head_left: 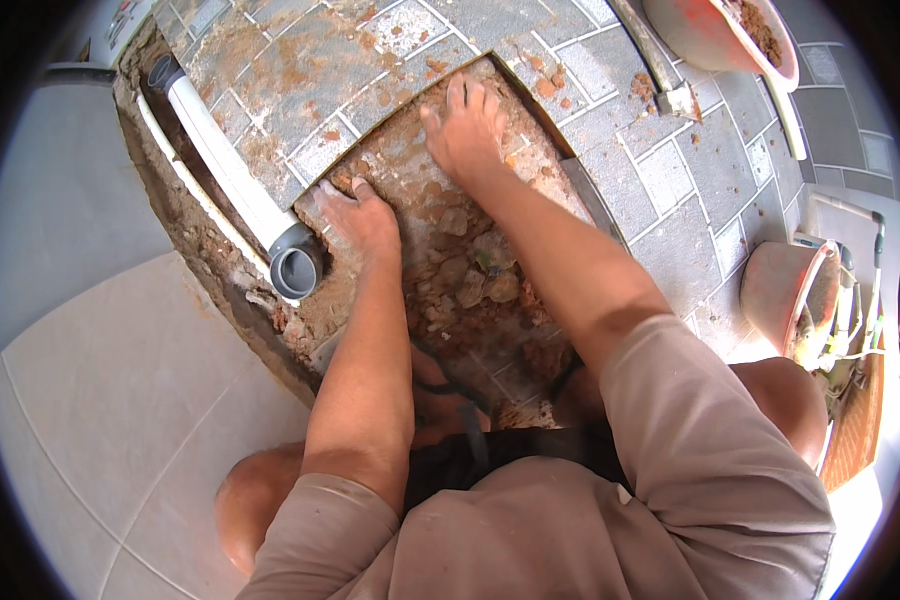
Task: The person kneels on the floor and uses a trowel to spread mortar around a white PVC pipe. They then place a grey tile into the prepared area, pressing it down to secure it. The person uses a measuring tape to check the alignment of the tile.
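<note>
Both my hands reach over a square patch of reddish-brown soil and mortar (415,165) bounded by cut floor tiles. My left hand (363,218) rests by its far left edge, fingers apart and close to the tile edge. My right hand (468,130) is near the far corner, fingers bent and thumb spread, touching the dirty surface. Nothing held shows in either hand. Loose stones and rubble (470,270) lie between my forearms, nearer to me. A white drain pipe (220,150) with a grey elbow (297,268) runs left of my left hand.
A thin white pipe (205,200) lies in the trench beside the drain pipe. A hammer (675,100) rests on the grey patterned tiles (660,175). At the upper right is a soil-filled tub (715,35); another reddish bucket (785,295) stands at the right. Pale tiles (110,370) cover the left floor.
</note>
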`<control>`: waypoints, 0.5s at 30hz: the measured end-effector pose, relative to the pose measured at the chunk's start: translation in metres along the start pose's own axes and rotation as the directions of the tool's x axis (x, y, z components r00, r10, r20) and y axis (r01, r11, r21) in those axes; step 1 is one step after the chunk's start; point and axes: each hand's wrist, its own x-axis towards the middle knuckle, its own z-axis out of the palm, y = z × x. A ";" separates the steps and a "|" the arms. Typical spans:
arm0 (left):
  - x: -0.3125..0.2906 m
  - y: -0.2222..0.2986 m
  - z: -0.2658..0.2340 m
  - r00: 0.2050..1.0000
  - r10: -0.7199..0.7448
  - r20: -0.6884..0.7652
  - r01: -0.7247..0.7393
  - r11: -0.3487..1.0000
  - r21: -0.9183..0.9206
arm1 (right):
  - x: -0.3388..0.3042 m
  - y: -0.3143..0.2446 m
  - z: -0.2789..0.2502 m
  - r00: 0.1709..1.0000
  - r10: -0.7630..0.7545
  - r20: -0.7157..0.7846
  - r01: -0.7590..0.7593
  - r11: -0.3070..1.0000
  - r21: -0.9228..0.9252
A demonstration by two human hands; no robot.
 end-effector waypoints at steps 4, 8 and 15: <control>-0.001 0.008 0.000 0.999 -0.037 -0.007 0.037 0.999 -0.024 | -0.001 0.023 0.004 0.973 -0.062 -0.224 0.065 0.998 0.007; -0.006 0.010 0.005 0.999 -0.047 0.022 0.047 0.999 0.001 | 0.026 0.015 0.019 0.964 0.042 -0.263 -0.048 0.999 -0.016; -0.002 -0.001 0.005 1.000 -0.004 -0.026 0.006 0.997 0.079 | 0.010 0.010 0.010 0.966 0.119 -0.228 -0.062 0.969 0.241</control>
